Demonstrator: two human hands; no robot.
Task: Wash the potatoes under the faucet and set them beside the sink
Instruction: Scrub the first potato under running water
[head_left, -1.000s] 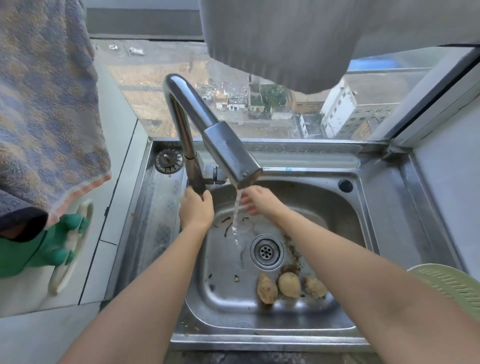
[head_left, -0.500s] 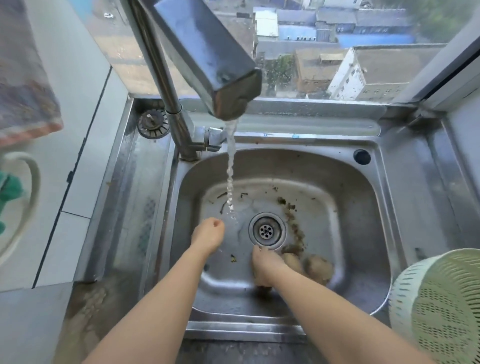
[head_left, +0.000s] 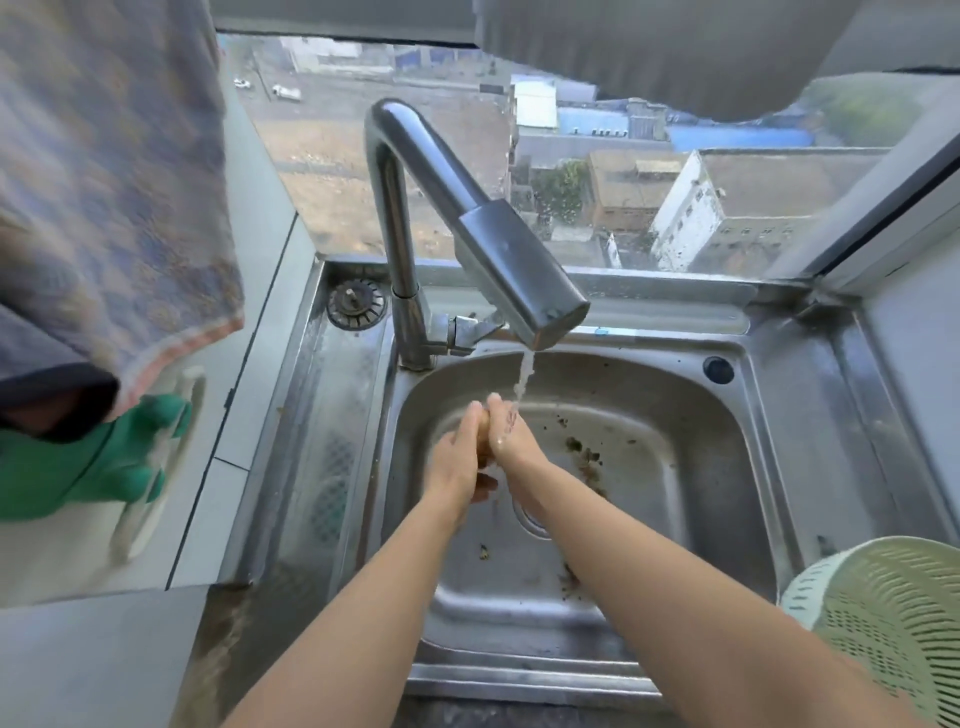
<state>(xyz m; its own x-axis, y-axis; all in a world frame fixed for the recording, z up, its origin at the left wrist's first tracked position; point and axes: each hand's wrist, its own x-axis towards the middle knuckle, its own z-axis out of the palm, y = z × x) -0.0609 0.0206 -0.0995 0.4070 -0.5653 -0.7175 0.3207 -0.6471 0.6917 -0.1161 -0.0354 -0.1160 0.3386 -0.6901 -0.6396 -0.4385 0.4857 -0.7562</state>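
Two bare hands meet over the steel sink (head_left: 691, 426) at centre frame, the left hand (head_left: 454, 460) and right hand (head_left: 514, 441) pressed together palm to palm, fingers cupped round a potato (head_left: 483, 441). Only a narrow tan strip of it shows between the palms. That strip runs up and down the frame, in line with the fingers; which end is which cannot be told. The fingertips point toward the upper frame, just left of the thin stream of water (head_left: 523, 376) falling from the chrome faucet (head_left: 514, 270), and the water strikes the back of the right hand.

The clasped hands sit above the basin's left half, near its left wall. To their right lies open basin floor flecked with dirt, as far as the far wall. The drain (head_left: 527, 519) shows partly beneath the right wrist. Flat steel ledges border the basin on both sides. A pale green colander (head_left: 893, 629) stands at the lower right edge, overlapping the right ledge. A green rubber glove (head_left: 88, 467) and a patterned towel (head_left: 109, 182) hang at the left of the frame.
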